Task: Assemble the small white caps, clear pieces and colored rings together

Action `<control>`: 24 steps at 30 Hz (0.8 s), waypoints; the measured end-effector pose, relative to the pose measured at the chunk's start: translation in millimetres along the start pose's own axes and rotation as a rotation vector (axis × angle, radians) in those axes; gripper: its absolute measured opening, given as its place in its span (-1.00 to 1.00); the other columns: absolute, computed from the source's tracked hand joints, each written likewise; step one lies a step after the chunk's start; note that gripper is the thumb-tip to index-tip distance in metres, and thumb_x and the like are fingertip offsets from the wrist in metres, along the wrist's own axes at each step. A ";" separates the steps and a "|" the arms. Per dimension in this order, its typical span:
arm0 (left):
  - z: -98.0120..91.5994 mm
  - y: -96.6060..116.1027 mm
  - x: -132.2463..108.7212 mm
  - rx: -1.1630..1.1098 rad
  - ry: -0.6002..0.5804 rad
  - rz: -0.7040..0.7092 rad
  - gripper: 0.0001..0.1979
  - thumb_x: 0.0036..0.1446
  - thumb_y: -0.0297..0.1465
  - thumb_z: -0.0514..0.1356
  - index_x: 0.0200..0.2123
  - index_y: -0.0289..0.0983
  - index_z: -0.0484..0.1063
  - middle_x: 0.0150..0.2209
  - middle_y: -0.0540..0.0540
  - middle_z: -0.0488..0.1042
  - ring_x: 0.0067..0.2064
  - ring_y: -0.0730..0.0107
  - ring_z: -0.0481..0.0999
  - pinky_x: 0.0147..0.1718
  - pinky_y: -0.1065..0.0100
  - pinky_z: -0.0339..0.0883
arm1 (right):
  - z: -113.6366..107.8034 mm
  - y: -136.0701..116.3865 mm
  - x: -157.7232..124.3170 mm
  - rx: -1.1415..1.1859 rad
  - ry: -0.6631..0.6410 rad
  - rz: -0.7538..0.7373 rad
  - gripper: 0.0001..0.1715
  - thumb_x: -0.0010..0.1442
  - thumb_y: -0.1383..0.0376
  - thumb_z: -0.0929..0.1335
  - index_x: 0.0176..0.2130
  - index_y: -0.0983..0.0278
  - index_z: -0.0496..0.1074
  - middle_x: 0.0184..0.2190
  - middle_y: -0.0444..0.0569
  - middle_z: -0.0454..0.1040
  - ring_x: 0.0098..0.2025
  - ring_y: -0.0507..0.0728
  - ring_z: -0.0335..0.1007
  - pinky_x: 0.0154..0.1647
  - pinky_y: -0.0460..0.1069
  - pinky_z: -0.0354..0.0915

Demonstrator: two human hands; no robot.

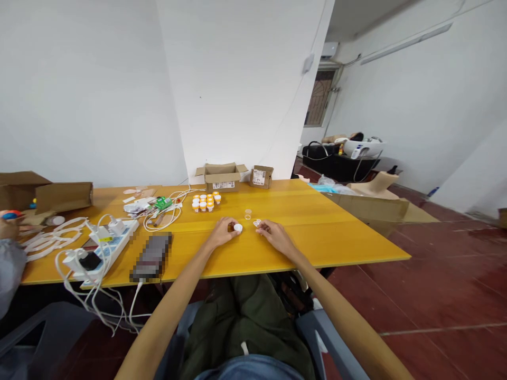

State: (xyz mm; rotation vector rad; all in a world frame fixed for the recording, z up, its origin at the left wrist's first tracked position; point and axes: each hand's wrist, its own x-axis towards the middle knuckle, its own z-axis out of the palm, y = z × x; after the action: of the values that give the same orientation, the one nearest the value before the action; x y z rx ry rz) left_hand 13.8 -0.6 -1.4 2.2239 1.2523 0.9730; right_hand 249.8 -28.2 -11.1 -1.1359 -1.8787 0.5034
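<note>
My left hand (224, 232) is closed on a small round white cap (238, 227) just above the yellow table (317, 227). Between the fingertips of my right hand (273, 233) is a small white disc with holes (257, 223). A little beyond both hands, a small clear plastic cup (247, 214) stands on the table. Farther back to the left, several small jars with orange and white parts (206, 202) are grouped together.
Two cardboard boxes, an open one (222, 177) and a smaller one (261, 177), stand at the table's back. Left lie a phone (152, 256), a power strip (109, 250), white cables and a green packet (163, 202). Another person's hand (8, 228) shows at far left.
</note>
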 end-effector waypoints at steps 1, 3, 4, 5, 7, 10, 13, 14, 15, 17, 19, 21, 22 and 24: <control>0.0 0.8 0.0 -0.003 -0.004 0.004 -0.84 0.01 -0.34 0.34 -0.28 -0.21 0.54 -0.28 -0.04 0.56 -0.15 0.24 0.48 -0.03 0.21 0.37 | 1.7 1.4 1.6 0.052 0.006 0.013 -0.92 0.16 0.23 0.37 -0.35 0.19 0.45 -0.39 -0.08 0.57 -0.34 0.15 0.49 -0.22 0.03 0.40; -0.3 2.5 0.0 -0.011 -0.013 0.013 -0.84 0.00 -0.36 0.34 -0.29 -0.21 0.53 -0.28 -0.04 0.56 -0.15 0.24 0.49 -0.03 0.20 0.37 | 5.9 3.4 5.0 0.138 0.021 0.046 -0.89 0.12 0.20 0.38 -0.37 0.19 0.45 -0.41 -0.08 0.57 -0.36 0.15 0.49 -0.23 0.03 0.41; -0.5 3.2 0.0 -0.014 -0.017 0.015 -0.85 0.00 -0.37 0.33 -0.29 -0.21 0.53 -0.28 -0.04 0.56 -0.15 0.23 0.49 -0.03 0.20 0.37 | 8.1 3.9 6.6 0.170 0.027 0.065 -0.87 0.11 0.19 0.39 -0.37 0.20 0.45 -0.42 -0.08 0.57 -0.37 0.15 0.49 -0.25 0.03 0.41; -0.8 3.8 -0.1 -0.017 -0.018 0.017 -0.85 0.00 -0.37 0.33 -0.29 -0.21 0.53 -0.28 -0.05 0.56 -0.15 0.23 0.49 -0.03 0.20 0.37 | 10.2 4.2 8.2 0.195 0.031 0.084 -0.86 0.09 0.18 0.40 -0.38 0.20 0.45 -0.44 -0.08 0.56 -0.38 0.15 0.49 -0.26 0.04 0.42; -1.1 4.3 -0.2 -0.020 -0.020 0.020 -0.86 0.00 -0.37 0.33 -0.30 -0.21 0.53 -0.28 -0.05 0.56 -0.15 0.23 0.49 -0.03 0.20 0.37 | 13.9 4.2 11.1 0.222 0.034 0.109 -0.86 0.08 0.17 0.40 -0.39 0.20 0.44 -0.46 -0.09 0.56 -0.40 0.14 0.49 -0.27 0.03 0.42; -1.1 3.7 -0.4 -0.020 -0.021 0.020 -0.86 0.01 -0.36 0.33 -0.30 -0.21 0.53 -0.28 -0.04 0.56 -0.15 0.23 0.49 -0.03 0.19 0.37 | 16.9 3.5 13.8 0.228 0.040 0.113 -0.86 0.07 0.18 0.40 -0.40 0.19 0.43 -0.48 -0.11 0.55 -0.41 0.13 0.49 -0.27 0.03 0.42; -0.5 2.4 -0.4 -0.014 -0.020 0.018 -0.84 0.01 -0.35 0.33 -0.28 -0.21 0.53 -0.28 -0.05 0.56 -0.14 0.23 0.48 -0.02 0.19 0.37 | 16.4 3.4 14.0 0.243 0.045 0.125 -0.86 0.05 0.18 0.40 -0.39 0.20 0.44 -0.48 -0.12 0.56 -0.41 0.13 0.50 -0.28 0.02 0.43; -0.4 2.1 -0.4 -0.011 -0.019 0.018 -0.84 0.02 -0.35 0.33 -0.27 -0.20 0.53 -0.27 -0.05 0.56 -0.13 0.22 0.48 -0.02 0.19 0.38 | 15.8 3.5 13.6 0.253 0.049 0.133 -0.86 0.05 0.18 0.40 -0.39 0.20 0.45 -0.47 -0.11 0.57 -0.41 0.13 0.50 -0.28 0.02 0.43; -0.3 2.0 -0.5 -0.009 -0.017 0.017 -0.83 0.02 -0.35 0.32 -0.26 -0.20 0.53 -0.26 -0.05 0.56 -0.13 0.22 0.48 -0.02 0.19 0.38 | 15.1 3.8 13.0 0.262 0.054 0.140 -0.85 0.06 0.17 0.40 -0.38 0.21 0.45 -0.46 -0.10 0.57 -0.41 0.13 0.51 -0.28 0.02 0.44; -0.1 1.9 -0.8 -0.004 -0.014 0.013 -0.83 0.03 -0.35 0.31 -0.24 -0.19 0.53 -0.24 -0.05 0.57 -0.12 0.21 0.48 -0.01 0.18 0.38 | 13.8 4.4 11.8 0.264 0.074 0.150 -0.83 0.08 0.16 0.39 -0.36 0.21 0.46 -0.43 -0.08 0.59 -0.40 0.13 0.53 -0.28 0.03 0.45; -0.1 1.9 -1.2 -0.002 -0.014 0.009 -0.82 0.04 -0.36 0.31 -0.23 -0.20 0.53 -0.22 -0.06 0.57 -0.10 0.20 0.48 0.01 0.17 0.37 | 12.9 5.6 10.9 0.245 0.103 0.160 -0.82 0.10 0.15 0.38 -0.35 0.21 0.48 -0.41 -0.07 0.60 -0.38 0.14 0.54 -0.28 0.04 0.47; 0.0 1.9 -1.4 -0.003 -0.015 0.003 -0.81 0.04 -0.36 0.31 -0.22 -0.19 0.53 -0.21 -0.07 0.57 -0.09 0.19 0.47 0.01 0.16 0.37 | 12.3 7.4 10.6 0.214 0.137 0.167 -0.83 0.12 0.16 0.38 -0.34 0.21 0.49 -0.40 -0.05 0.61 -0.36 0.15 0.56 -0.26 0.04 0.48; 0.1 1.9 -1.4 -0.006 -0.013 -0.002 -0.80 0.03 -0.36 0.31 -0.21 -0.19 0.53 -0.21 -0.07 0.57 -0.09 0.19 0.47 0.01 0.15 0.37 | 12.0 8.6 10.7 0.195 0.154 0.170 -0.84 0.13 0.17 0.38 -0.34 0.21 0.49 -0.39 -0.05 0.61 -0.36 0.15 0.56 -0.25 0.04 0.48; 0.2 2.1 -1.3 -0.012 -0.005 -0.009 -0.79 0.02 -0.37 0.32 -0.21 -0.19 0.53 -0.21 -0.07 0.57 -0.09 0.19 0.48 0.02 0.15 0.37 | 11.1 11.4 11.1 0.150 0.188 0.176 -0.87 0.13 0.20 0.38 -0.34 0.20 0.49 -0.38 -0.03 0.62 -0.36 0.16 0.57 -0.24 0.05 0.49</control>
State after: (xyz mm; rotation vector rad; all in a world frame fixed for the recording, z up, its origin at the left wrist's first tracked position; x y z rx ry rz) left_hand 14.7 -2.8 -0.7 2.2086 1.2500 0.9682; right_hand 244.1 -12.0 -20.0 -1.2103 -1.5620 0.6028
